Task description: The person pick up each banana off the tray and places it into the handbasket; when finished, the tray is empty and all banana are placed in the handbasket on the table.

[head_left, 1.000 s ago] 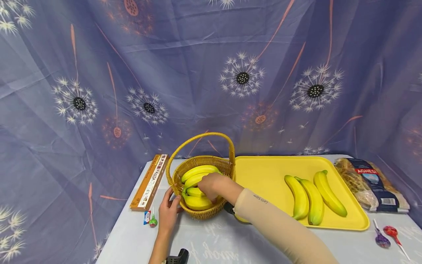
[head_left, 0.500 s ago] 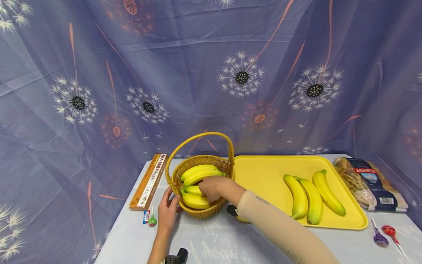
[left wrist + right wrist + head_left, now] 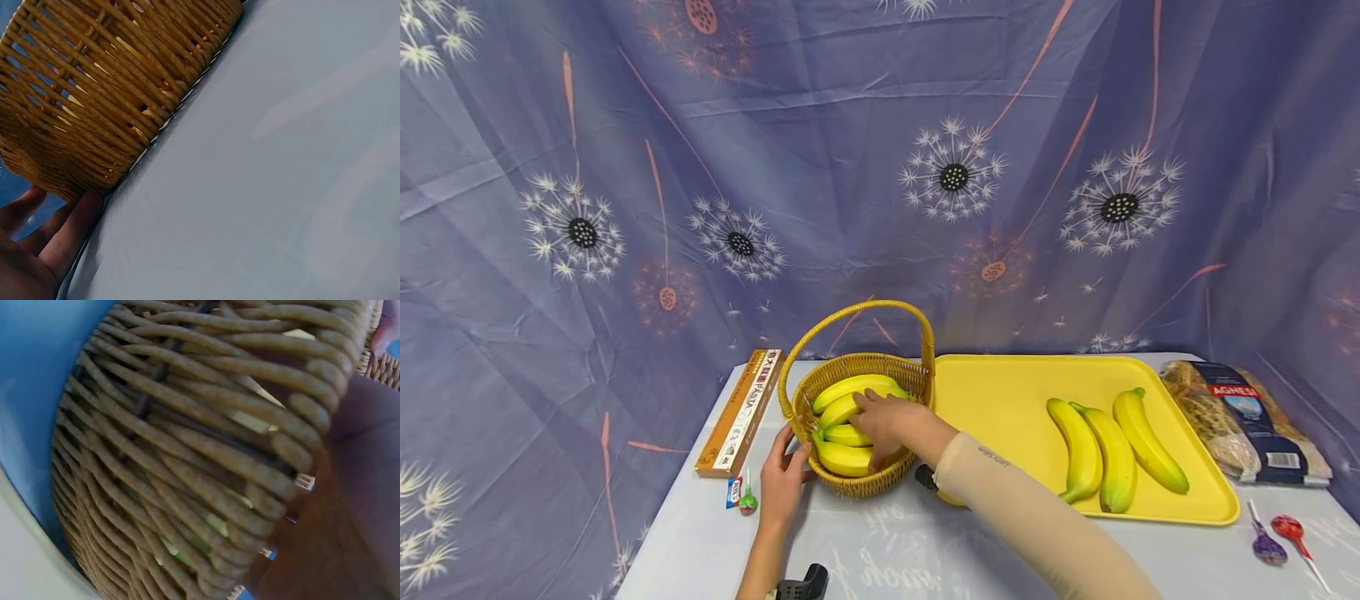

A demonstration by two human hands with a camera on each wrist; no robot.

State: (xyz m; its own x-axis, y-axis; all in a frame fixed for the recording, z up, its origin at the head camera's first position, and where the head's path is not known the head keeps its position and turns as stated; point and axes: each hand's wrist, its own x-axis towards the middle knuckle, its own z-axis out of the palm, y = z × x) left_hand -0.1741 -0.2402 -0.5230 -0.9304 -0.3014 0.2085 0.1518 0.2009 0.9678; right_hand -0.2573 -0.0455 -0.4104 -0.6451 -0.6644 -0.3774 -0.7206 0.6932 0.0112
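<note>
A woven wicker basket (image 3: 880, 360) with a tall arched handle holds several yellow bananas (image 3: 853, 461). My right hand (image 3: 889, 422) reaches in over its right rim, palm down, fingers spread over the bananas and thumb at the front one. In the right wrist view, the basket's woven side (image 3: 187, 425) fills the middle and this hand (image 3: 356, 506) lies past the rim. My left hand (image 3: 784, 477) touches the basket's left side below the handle's foot. The left wrist view shows its fairly straight fingers (image 3: 74, 232) against the outer weave.
A yellow tray (image 3: 992, 392) with three bananas (image 3: 1108, 454) stands right of the basket. Beyond it lie an AGNESI pasta bag (image 3: 1247, 421), a purple lollipop (image 3: 1268, 546) and a red one (image 3: 1288, 527). Left are a pasta box (image 3: 741, 414) and a green lollipop (image 3: 747, 502).
The right hand's fingers, bunched and curled down among the bananas before, have spread out and risen over them. The left hand stays at the basket's side.
</note>
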